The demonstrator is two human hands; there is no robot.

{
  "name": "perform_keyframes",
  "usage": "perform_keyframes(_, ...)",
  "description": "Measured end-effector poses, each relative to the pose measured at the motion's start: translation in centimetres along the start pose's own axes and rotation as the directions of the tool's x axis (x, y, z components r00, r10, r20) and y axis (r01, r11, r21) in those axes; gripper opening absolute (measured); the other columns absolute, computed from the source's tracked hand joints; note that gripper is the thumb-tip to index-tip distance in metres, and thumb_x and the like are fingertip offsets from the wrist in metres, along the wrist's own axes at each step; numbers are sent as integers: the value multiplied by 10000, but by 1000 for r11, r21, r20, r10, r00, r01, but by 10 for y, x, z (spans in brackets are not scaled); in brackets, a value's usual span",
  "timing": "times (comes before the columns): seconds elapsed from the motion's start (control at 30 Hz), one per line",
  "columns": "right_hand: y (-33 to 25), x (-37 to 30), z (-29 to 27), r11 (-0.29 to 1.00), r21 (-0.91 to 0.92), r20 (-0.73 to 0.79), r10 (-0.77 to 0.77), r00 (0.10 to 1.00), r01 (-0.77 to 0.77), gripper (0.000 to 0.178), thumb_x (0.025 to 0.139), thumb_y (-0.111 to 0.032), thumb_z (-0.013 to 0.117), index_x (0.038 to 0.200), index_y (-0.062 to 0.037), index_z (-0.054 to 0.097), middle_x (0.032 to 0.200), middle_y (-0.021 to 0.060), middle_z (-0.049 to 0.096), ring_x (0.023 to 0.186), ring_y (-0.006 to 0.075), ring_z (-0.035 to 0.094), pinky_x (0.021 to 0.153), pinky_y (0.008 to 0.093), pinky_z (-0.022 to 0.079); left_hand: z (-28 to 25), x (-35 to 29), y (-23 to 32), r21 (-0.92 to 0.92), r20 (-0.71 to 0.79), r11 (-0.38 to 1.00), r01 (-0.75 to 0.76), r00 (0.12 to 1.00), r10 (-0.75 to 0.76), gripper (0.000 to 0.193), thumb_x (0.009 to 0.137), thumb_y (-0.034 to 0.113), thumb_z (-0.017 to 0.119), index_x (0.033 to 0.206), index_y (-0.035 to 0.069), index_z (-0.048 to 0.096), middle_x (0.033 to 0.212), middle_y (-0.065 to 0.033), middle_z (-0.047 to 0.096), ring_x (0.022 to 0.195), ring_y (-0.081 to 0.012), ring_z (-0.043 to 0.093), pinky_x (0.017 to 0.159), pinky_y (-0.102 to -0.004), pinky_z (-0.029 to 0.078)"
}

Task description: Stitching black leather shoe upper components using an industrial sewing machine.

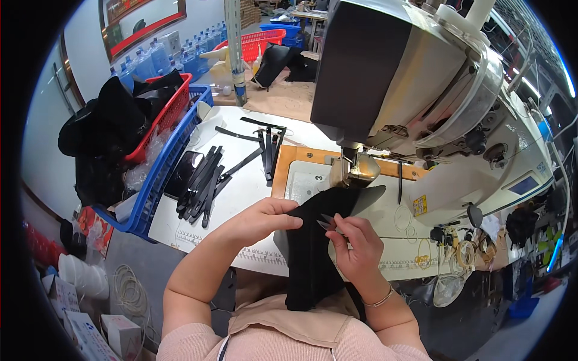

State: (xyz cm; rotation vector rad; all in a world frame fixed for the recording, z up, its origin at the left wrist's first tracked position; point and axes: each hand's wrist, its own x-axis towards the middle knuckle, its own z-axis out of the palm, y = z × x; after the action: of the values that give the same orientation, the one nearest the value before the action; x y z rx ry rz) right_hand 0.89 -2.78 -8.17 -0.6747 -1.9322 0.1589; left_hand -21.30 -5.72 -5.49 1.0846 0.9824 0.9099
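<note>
A long black fabric piece (pixel 314 256) hangs from beside the sewing machine's presser area (pixel 354 171) down over the table edge to my lap. My left hand (pixel 271 218) grips its left edge, thumb on top and the other fingers partly hidden. In my right hand (pixel 356 243) is a pair of thread snips (pixel 326 222), pinched between thumb and fingers. Their two pointed metal tips lie slightly apart over the black fabric; the handle is mostly hidden in my palm. A grey, smooth flap (pixel 370 197) shows at the fabric's upper right end.
Several black strips (pixel 201 186) lie in a pile beside a dark phone (pixel 184 174) on the white table (pixel 247 256). At the left, black pieces fill a red basket (pixel 174 105) and blue crate (pixel 158 186). The sewing machine head (pixel 415 78) overhangs the work. A dark rod (pixel 400 183) lies right.
</note>
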Motion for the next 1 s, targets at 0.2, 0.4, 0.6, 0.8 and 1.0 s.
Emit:
perform_keyframes(0.2,-5,3,-5,984,-149,42,-92,995,97,297,738,-143,753,1012,-74,660,825,29,592,646,191,586,531,285,486,5,-3,7,-5,53,999,-52,997,52,337,875,98,582,1187,-31,570,1080,-32,628,965,-77,552,866,-217,425)
perform_keyframes(0.4,-8,1,-4,999,14,87,45,995,-46,278,748,-90,748,1007,-46,656,842,79,609,678,217,615,575,282,502,7,-4,5,46,28,996,-74,997,73,191,879,95,577,1033,-13,613,916,20,594,847,-46,503,776,-211,417)
perform_keyframes(0.6,-11,0,6,991,81,24,104,994,-105,267,767,-98,739,1015,-57,650,843,79,612,660,220,613,557,284,497,10,-2,1,63,24,994,-91,996,90,118,881,97,579,940,0,608,835,35,545,790,-28,461,694,-198,393)
perform_keyframes(0.8,-5,2,14,992,119,-32,47,998,-43,243,768,-119,740,991,-67,657,831,64,618,643,216,610,533,287,491,5,-2,-7,100,40,983,-155,988,152,100,883,91,577,934,11,610,842,39,540,789,-30,461,693,-195,390)
perform_keyframes(1.0,0,0,-1,980,158,77,110,991,-121,232,767,-107,738,981,-54,664,818,76,624,651,211,614,551,280,497,7,-3,-3,-50,7,992,-112,994,113,215,886,81,563,1072,-18,608,959,17,605,880,-47,518,804,-209,417)
